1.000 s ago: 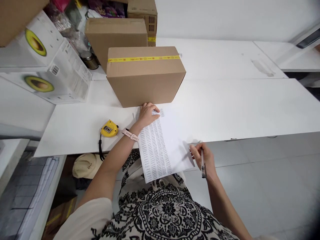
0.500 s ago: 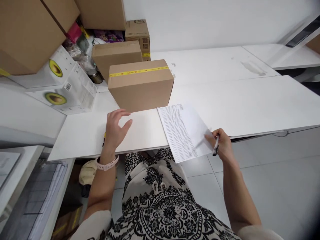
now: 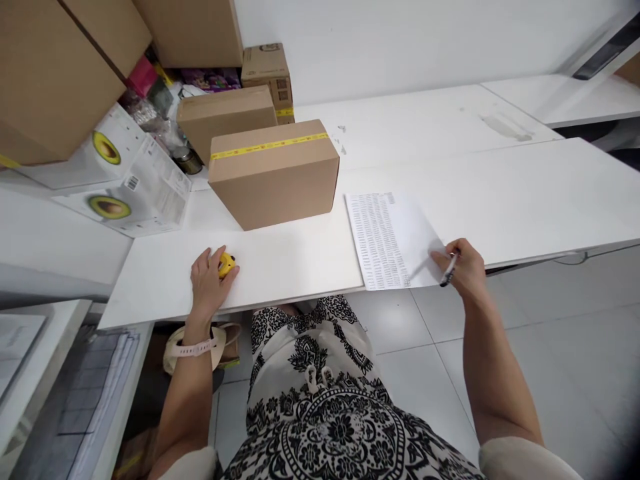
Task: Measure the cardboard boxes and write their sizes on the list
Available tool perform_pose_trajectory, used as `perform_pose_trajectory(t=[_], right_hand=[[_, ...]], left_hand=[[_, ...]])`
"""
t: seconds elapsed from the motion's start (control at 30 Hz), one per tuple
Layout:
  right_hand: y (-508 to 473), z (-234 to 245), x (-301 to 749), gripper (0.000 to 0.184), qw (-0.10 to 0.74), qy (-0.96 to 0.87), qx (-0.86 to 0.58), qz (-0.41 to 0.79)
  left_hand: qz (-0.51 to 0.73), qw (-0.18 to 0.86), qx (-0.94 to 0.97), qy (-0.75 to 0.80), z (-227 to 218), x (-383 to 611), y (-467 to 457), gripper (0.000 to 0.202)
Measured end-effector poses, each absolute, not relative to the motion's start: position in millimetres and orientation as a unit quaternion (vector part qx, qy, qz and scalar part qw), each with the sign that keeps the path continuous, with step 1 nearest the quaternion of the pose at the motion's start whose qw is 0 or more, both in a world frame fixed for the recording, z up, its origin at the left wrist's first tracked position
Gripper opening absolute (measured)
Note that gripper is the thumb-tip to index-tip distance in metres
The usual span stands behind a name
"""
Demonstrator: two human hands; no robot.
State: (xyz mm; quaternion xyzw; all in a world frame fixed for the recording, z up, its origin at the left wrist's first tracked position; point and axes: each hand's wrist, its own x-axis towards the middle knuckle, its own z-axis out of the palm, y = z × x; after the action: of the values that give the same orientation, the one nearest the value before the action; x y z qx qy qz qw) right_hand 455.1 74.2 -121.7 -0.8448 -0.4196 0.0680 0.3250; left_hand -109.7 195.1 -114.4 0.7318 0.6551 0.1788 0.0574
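Observation:
My left hand [image 3: 209,279] is closed around a small yellow tape measure [image 3: 227,265] near the front left edge of the white table. In my right hand [image 3: 463,267] a pen [image 3: 449,270] is gripped, its dark end pointing down. The thumb and fingers of that hand also pinch the right edge of a printed paper sheet [image 3: 377,243], which lies on the table and reaches over its front edge. Beyond my hands, a brown cardboard box [image 3: 280,183] with yellow tape along its top stands on the table.
Another cardboard box [image 3: 225,117] stands behind the taped one. White boxes with avocado pictures [image 3: 145,193] are at the left under a large carton [image 3: 55,87]. The white table [image 3: 525,200] extends right. A low shelf [image 3: 45,340] is at my left.
My left hand has moved down and left and closed on the tape measure. The paper, with my right hand and pen, has shifted to the right and farther onto the table.

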Motion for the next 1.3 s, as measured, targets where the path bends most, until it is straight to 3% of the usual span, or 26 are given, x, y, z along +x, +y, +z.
perform_pose_trajectory(t=[0.07, 0.2, 0.33, 0.53, 0.8, 0.9, 1.07, 1.13, 1.2, 1.3], right_hand=[[86.5, -112.9, 448.3, 0.026, 0.283, -0.429, -0.855, 0.076], [114.9, -95.0, 431.5, 0.017, 0.214, -0.476, -0.853, -0.028], [148.7, -86.9, 407.7, 0.011, 0.151, -0.59, -0.793, 0.01], [186.0, -93.2, 387.6, 0.034, 0.045, -0.671, -0.739, 0.032], [189.4, -98.0, 391.1, 0.049, 0.039, -0.672, -0.739, 0.03], [191.4, -92.5, 386.7, 0.054, 0.1, -0.653, -0.75, 0.024], [216.0, -65.3, 369.1, 0.044, 0.366, -0.629, -0.683, 0.052], [238.9, -50.1, 359.7, 0.051, 0.456, -0.628, -0.62, 0.117], [268.9, -36.4, 349.0, 0.062, 0.507, -0.622, -0.568, 0.185], [315.0, -23.5, 329.2, 0.075, 0.521, -0.611, -0.538, 0.256]], left_hand=[[0.171, 0.059, 0.724, 0.666, -111.5, -110.1, 209.1, 0.065], [0.153, 0.057, 0.706, 0.689, -105.0, -114.1, 238.5, 0.067], [0.149, 0.051, 0.691, 0.705, -101.8, -117.1, 259.2, 0.069], [0.15, 0.046, 0.682, 0.714, -99.6, -115.0, 265.5, 0.071], [0.15, 0.066, 0.696, 0.699, -96.9, -120.3, 266.4, 0.074], [0.249, 0.13, 0.651, 0.705, -94.9, -117.2, 266.6, 0.074], [0.455, 0.256, 0.503, 0.689, -72.3, -104.6, 286.5, 0.062], [0.511, 0.325, 0.469, 0.642, -53.0, -97.0, 300.2, 0.072], [0.589, 0.416, 0.417, 0.553, -31.1, -86.2, 312.8, 0.081], [0.639, 0.489, 0.367, 0.467, -3.5, -64.5, 325.3, 0.076]])
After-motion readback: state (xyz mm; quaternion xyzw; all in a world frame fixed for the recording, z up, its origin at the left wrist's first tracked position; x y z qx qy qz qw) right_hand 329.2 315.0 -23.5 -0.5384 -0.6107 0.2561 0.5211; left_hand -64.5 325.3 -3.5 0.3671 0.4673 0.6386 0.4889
